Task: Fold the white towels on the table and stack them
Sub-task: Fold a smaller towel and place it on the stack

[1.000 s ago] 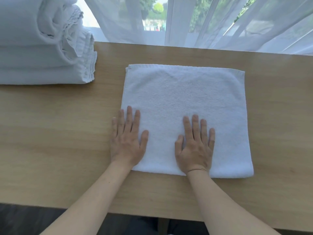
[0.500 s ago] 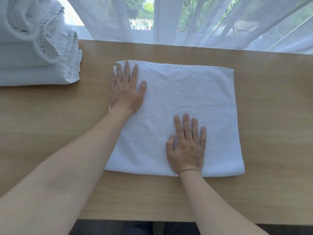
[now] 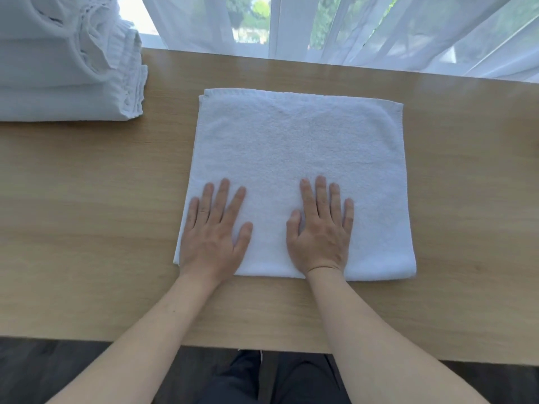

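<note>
At the far left of the table [image 3: 87,228], a stack of folded towels [image 3: 67,83] sits near the window edge, well apart from the work area; how many towels it holds cannot be counted reliably, since its top runs out of view. To its right, the left hand [image 3: 213,231] lies flat on the near-left corner of the white towel [image 3: 297,147], fingers straight and slightly spread, clamped on nothing. Half a second earlier this hand lay at the far-left corner; it has since drawn back to the near edge, matching its placement one second ago. This indicates one completed smoothing stroke along the left side. Further right, the right hand [image 3: 320,228] lies flat on the near-centre of the towel, fingers straight and close together, in the same place as in both earlier frames. The towel lies folded and flat at mid-table, its edges roughly aligned. In judgement, smoothing is near its end; the next step calls for either a further fold or transfer onto the stack. Sheer curtains [image 3: 379,30] hang behind the table.
</note>
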### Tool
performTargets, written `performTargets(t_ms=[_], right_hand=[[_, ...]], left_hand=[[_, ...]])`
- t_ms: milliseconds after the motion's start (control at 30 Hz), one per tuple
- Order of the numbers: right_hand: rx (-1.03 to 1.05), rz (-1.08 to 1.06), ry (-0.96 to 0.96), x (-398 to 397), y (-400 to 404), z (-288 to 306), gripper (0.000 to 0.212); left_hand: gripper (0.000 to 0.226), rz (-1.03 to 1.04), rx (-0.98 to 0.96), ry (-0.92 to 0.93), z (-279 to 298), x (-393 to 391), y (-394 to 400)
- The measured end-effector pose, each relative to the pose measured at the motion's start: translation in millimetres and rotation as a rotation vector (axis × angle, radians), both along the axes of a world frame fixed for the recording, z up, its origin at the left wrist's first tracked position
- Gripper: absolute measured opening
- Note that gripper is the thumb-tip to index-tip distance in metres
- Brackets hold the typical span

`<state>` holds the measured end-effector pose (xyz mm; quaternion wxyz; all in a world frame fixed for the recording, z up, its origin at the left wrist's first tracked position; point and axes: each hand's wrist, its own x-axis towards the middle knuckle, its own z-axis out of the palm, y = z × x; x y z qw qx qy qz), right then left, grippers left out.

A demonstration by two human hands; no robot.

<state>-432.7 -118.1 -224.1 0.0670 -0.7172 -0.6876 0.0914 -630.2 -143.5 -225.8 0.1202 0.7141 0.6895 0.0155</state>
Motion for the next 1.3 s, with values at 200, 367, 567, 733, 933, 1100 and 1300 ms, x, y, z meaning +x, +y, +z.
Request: performTargets(t_ms=[200,367,567,733,933,1100,1300], right_hand=[[0.02,0.001,0.047,1,-1,5,0.058],[0.089,-0.029,0.29,12,-13,17,0.05],[0.051,-0.187,0.142,88,-49,14,0.047],[-0.011,-0.215,0.072,146,-66,14,0.046],[-0.093,-0.374,0.143,157,-55,33,0.041],[-0.326,-0.383,0.097,152,-38,39,0.041],[-0.271,-0.482,0.378,147,-26,42,0.028]], left_hand=[[0.062,-0.108,0.053,-0.042,5,4,-5],[0.06,-0.247,0.016,-0.116,16,37,-21],[0.069,-0.28,-0.056,-0.094,16,116,-22],[0.065,-0.344,-0.066,-0.119,17,163,4],[0.064,-0.415,-0.135,0.003,18,188,8],[0.061,-0.293,-0.095,-0.046,30,204,6],[0.033,0.03,-0.044,-0.353,44,217,23]])
